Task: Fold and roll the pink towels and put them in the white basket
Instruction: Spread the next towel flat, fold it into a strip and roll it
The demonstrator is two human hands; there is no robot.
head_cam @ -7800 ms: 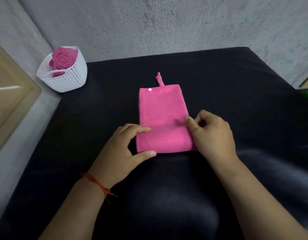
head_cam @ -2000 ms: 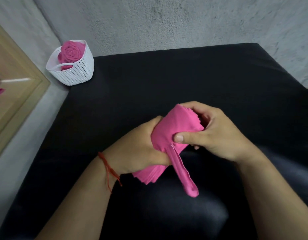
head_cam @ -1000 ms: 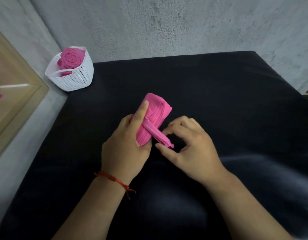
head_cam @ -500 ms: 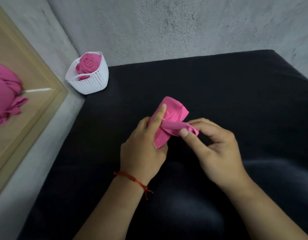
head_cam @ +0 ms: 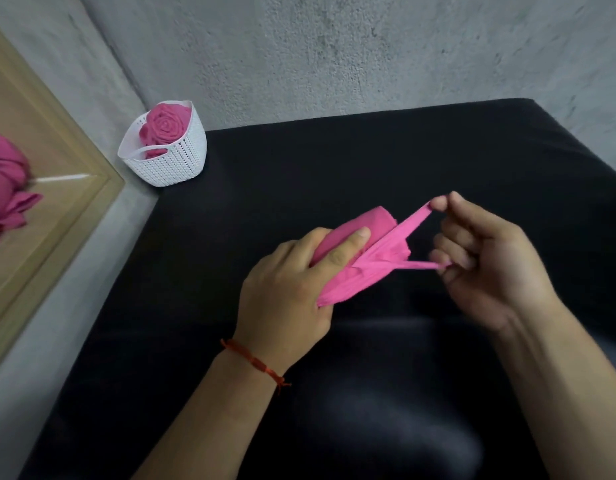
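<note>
A rolled pink towel is held just above the black surface in mid frame. My left hand grips the roll from the left, fingers curled over its top. My right hand pinches the towel's thin hanging loop and stretches it open to the right of the roll. The white basket stands at the far left corner, apart from both hands, with a rolled pink towel inside it.
A black padded surface fills the foreground. A grey rough wall runs behind it. A wood-framed mirror leans at the left and reflects a heap of pink cloth.
The flat folded towel has been rolled up and lifted. In the last second my right hand has drawn the loop out to the right and spread it open; the view has shifted left.
</note>
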